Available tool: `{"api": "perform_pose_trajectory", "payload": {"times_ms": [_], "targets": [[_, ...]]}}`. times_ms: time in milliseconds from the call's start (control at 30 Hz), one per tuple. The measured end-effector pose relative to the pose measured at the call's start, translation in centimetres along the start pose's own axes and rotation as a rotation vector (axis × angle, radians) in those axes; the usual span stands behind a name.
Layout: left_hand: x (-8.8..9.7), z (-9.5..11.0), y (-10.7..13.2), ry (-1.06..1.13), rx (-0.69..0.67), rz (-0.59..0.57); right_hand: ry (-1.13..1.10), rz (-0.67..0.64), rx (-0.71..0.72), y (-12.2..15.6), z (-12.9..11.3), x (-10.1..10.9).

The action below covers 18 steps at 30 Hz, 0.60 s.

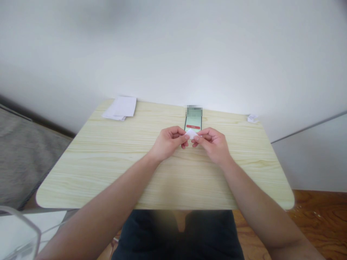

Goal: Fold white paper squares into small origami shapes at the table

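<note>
Both hands meet over the middle of a light wooden table (108,169). My left hand (168,142) and my right hand (213,144) each pinch one side of a small folded white paper (192,134), fingers closed on it. Just behind the paper a phone (193,121) lies flat with its screen lit, showing a red bar.
A stack of white paper sheets (121,107) lies at the table's far left corner. A small folded white paper piece (252,118) sits at the far right corner. A white wall stands right behind the table. A grey cushion (24,155) is at the left.
</note>
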<state>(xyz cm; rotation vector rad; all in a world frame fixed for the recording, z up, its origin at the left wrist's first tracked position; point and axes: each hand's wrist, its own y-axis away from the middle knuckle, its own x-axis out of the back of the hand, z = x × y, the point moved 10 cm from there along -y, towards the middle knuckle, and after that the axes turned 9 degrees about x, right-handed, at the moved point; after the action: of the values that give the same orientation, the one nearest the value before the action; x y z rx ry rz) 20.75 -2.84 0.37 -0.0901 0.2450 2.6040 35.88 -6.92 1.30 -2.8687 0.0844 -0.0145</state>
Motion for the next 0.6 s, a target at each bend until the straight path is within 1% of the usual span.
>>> {"api": "perform_pose_trajectory", "payload": {"times_ms": [200,267,367,467,600], "targets": [[-0.1,0.0,0.0,0.019,-0.003,-0.033,-0.003,0.000,-0.021,0.0,0.2,0.1],[0.0,-0.1,0.0,0.015,-0.009,-0.028,-0.021,-0.010,-0.037,0.0,0.4,0.0],[-0.1,-0.1,0.0,0.000,-0.015,-0.019,-0.037,-0.064,-0.052,-0.1,0.6,-0.5],[-0.8,0.0,0.1,0.009,-0.028,-0.061,-0.003,-0.125,-0.052,-0.1,0.6,-1.1],[-1.3,0.2,0.3,0.018,-0.041,-0.091,0.062,-0.153,-0.053,-0.1,0.4,-1.2]]}}
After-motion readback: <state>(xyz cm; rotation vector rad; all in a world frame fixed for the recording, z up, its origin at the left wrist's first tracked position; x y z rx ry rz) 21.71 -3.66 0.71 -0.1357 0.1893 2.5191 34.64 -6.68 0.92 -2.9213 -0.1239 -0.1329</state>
